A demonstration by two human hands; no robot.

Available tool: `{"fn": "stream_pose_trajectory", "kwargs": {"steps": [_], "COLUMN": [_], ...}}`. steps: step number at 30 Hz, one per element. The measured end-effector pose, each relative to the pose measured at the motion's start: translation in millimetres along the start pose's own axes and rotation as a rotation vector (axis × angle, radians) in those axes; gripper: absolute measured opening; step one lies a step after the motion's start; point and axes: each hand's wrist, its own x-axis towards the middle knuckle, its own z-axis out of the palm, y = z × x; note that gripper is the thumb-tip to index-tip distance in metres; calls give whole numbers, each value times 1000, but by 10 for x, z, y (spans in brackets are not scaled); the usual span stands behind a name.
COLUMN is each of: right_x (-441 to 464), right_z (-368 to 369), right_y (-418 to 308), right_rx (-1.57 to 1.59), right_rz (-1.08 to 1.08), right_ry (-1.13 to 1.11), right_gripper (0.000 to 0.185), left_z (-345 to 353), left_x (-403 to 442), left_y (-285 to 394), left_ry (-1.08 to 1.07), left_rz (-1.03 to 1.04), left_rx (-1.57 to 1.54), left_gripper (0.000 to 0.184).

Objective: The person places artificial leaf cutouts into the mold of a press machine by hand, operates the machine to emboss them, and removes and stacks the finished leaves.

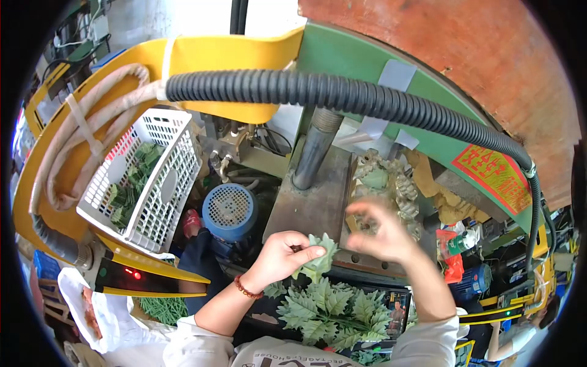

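While left hand (280, 260) pinches leaf (319, 263), right (386, 235) curves

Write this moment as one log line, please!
left hand: pinching leaf | right hand: open, blurred | leaves: bunched close by | basket: white, holds greenery

the light shirt (247, 347)'s upside-down print includes "house"; chinese characters mark the red-and-yellow sticker (494, 178), not clearly legible.
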Motion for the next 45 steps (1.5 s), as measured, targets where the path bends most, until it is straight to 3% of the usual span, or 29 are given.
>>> {"fn": "stream_pose_trajectory", "kwargs": {"steps": [2,6,11,15,16,20,25,30,32,33,35,37,40,42,43,45], "right_x": [-221,-564,-589,-453,-521,-530,-441,-579,-604,-510,-216,108,344,246,168,11], "right_z": [233,209,207,401,396,330,259,270,7,-133,-313,-327,-361,-430,-471,-546], "right_y": [39,-123,-87,-116,-168,-186,-206,-247,-170,-175,188,579,1058,829,800,798], "right_rx": [29,254,42,-135,-114,-124,-186,76,46,-154,-510,-648,-590,-644,-641,-663], "right_rz": [-154,-49,-83,-250,-227,-204,-218,-194,-70,27,-18,171,22,-56,-56,172], "right_ry": [-58,133,184,222,278,298,227,461,464,402,229,-31,-212,-8,-15,-89], "right_gripper": [17,12,8,11,9,7,6,8,10,6,7,13,19,21,21,21], "left_z": [53,120,-25,176,147,-68,301,178,97,43,3,82,159,44,-30,-110], "left_x": [-34,-1,-80,-21,-36,-70,-78,-102,-89,-69,-66,-81,-60,-80,-125,-195], "left_y": [-8,18,61,264,229,-73,278,22,-85,-127,-160,-130,-79,-75,-84,-96], "left_ry": [29,181,285,-86,-89,303,-34,272,274,274,269,225,124,121,115,97], "left_rz": [-63,-203,36,287,285,-91,-66,-18,-54,-84,-148,-142,-123,-98,-81,-50], "left_rx": [-90,-359,30,91,90,-217,-281,-304,-295,-285,-266,-231,-118,-113,-112,-109], "left_gripper": [14,12,8,10,10,9,9,10,10,9,9,8,8,8,9,10]}}
